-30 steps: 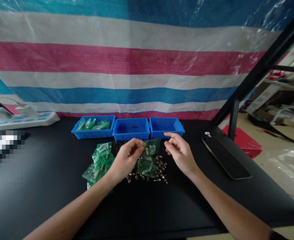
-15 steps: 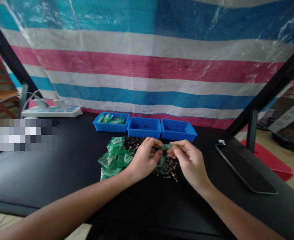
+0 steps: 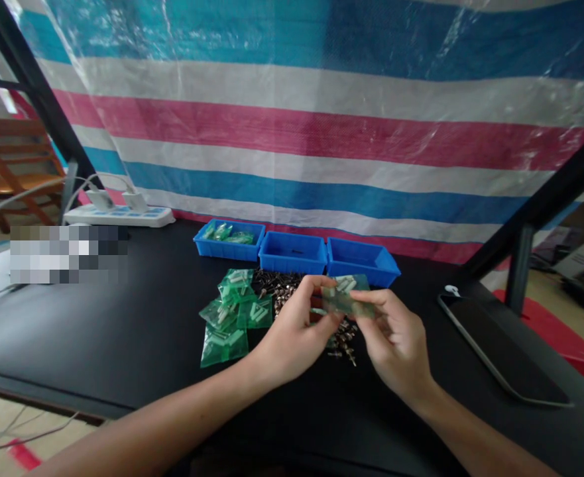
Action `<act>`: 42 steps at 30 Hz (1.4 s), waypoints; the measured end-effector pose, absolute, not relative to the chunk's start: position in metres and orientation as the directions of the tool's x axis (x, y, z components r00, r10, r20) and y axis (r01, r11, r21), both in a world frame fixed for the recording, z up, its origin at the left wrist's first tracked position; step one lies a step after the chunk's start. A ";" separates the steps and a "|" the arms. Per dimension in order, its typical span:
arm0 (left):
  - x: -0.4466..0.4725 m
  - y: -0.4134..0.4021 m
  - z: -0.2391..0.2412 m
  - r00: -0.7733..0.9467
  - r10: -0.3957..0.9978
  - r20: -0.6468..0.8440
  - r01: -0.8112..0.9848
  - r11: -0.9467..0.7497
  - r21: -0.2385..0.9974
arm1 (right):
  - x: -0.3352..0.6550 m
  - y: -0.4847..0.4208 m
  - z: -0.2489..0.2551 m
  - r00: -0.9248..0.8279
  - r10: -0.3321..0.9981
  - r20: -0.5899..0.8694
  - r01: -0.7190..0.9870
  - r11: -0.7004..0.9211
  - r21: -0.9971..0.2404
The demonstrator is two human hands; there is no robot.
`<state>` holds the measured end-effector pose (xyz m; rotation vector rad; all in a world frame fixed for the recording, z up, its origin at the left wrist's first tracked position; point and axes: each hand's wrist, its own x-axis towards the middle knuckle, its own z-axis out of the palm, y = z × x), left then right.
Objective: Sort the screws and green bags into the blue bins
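Between my two hands is a small green plastic bag [image 3: 341, 301] with pale pieces showing inside. My left hand [image 3: 304, 331] pinches its left side, and my right hand [image 3: 394, 331] grips its right side. Left of my hands lies a pile of similar green bags [image 3: 229, 318], each with whitish sticks in it. Behind and partly beneath my hands are dark screws [image 3: 272, 279] and shiny brass-coloured small metal parts [image 3: 344, 338]. My left hand covers part of this heap.
Three blue trays stand in a row at the back: the left tray [image 3: 228, 250] holds green bags, then come the middle tray [image 3: 292, 262] and right tray [image 3: 361, 266]. A phone [image 3: 503, 351] lies at right. A power strip [image 3: 122, 215] sits at back left.
The green bag, folded narrow between my fingertips before, is now spread flat and faces me. My hands have shifted slightly right in view, and the camera has turned a little left.
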<state>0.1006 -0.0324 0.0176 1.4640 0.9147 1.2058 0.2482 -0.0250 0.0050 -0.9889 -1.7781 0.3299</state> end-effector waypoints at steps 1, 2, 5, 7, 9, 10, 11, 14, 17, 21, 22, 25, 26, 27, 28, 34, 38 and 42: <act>0.101 -0.035 0.019 0.227 0.947 0.225 -0.034 -0.223 0.974 | 0.250 -0.026 0.004 -0.141 0.739 0.658 0.472 0.635 -0.612; 0.101 -0.038 0.020 0.237 0.945 0.224 -0.035 -0.222 0.974 | 0.251 -0.027 0.003 -0.149 0.727 0.671 0.478 0.647 -0.595; 0.104 -0.050 0.023 0.260 0.950 0.175 -0.089 -0.157 0.984 | 0.255 -0.030 0.002 -0.179 0.676 0.715 0.504 0.687 -0.523; 0.108 -0.057 0.024 0.241 0.963 0.119 -0.164 -0.080 0.983 | 0.255 -0.029 0.001 -0.196 0.646 0.738 0.522 0.706 -0.479; 0.112 -0.061 0.024 0.216 0.973 0.077 -0.218 -0.029 0.976 | 0.255 -0.026 0.001 -0.192 0.649 0.736 0.523 0.702 -0.483; 0.114 -0.063 0.023 0.191 0.978 0.078 -0.215 -0.036 0.976 | 0.255 -0.024 0.000 -0.183 0.668 0.721 0.518 0.689 -0.507; 0.116 -0.064 0.023 0.166 0.983 0.078 -0.193 -0.045 0.980 | 0.254 -0.023 -0.001 -0.179 0.689 0.703 0.509 0.676 -0.533; 0.120 -0.066 0.019 0.088 0.992 0.094 -0.137 -0.082 0.987 | 0.255 -0.020 -0.003 -0.192 0.721 0.666 0.500 0.655 -0.566; 0.123 -0.067 0.012 0.061 0.990 0.127 -0.162 -0.116 0.980 | 0.255 -0.021 -0.004 -0.225 0.704 0.674 0.522 0.671 -0.527; 0.120 -0.070 0.001 0.045 0.990 0.131 -0.219 -0.119 0.969 | 0.252 -0.027 -0.002 -0.278 0.660 0.698 0.532 0.711 -0.460; 0.119 -0.070 -0.001 0.044 0.990 0.135 -0.217 -0.123 0.968 | 0.251 -0.028 -0.002 -0.288 0.662 0.692 0.528 0.712 -0.462; 0.110 -0.069 -0.002 0.062 0.983 0.172 -0.128 -0.163 0.978 | 0.252 -0.029 -0.002 -0.343 0.687 0.640 0.477 0.715 -0.512; 0.106 -0.068 -0.001 0.080 0.979 0.189 -0.063 -0.185 0.981 | 0.254 -0.029 -0.003 -0.373 0.690 0.620 0.454 0.718 -0.527; 0.103 -0.066 0.001 0.101 0.972 0.214 0.016 -0.216 0.976 | 0.256 -0.028 -0.003 -0.403 0.686 0.606 0.431 0.726 -0.536; 0.099 -0.064 0.005 0.137 0.963 0.231 0.114 -0.247 0.962 | 0.258 -0.028 -0.003 -0.427 0.677 0.600 0.412 0.736 -0.537; 0.093 -0.037 0.030 0.439 0.833 0.335 0.495 -0.536 0.684 | 0.265 -0.020 -0.010 -0.171 0.717 0.676 0.353 0.685 -0.637; 0.099 -0.019 0.030 0.527 0.750 0.399 0.524 -0.657 0.543 | 0.266 -0.014 -0.015 -0.029 0.681 0.732 0.426 0.671 -0.607; 0.097 -0.018 0.012 0.546 0.703 0.456 0.497 -0.709 0.500 | 0.267 -0.014 -0.013 -0.182 0.671 0.719 0.458 0.705 -0.541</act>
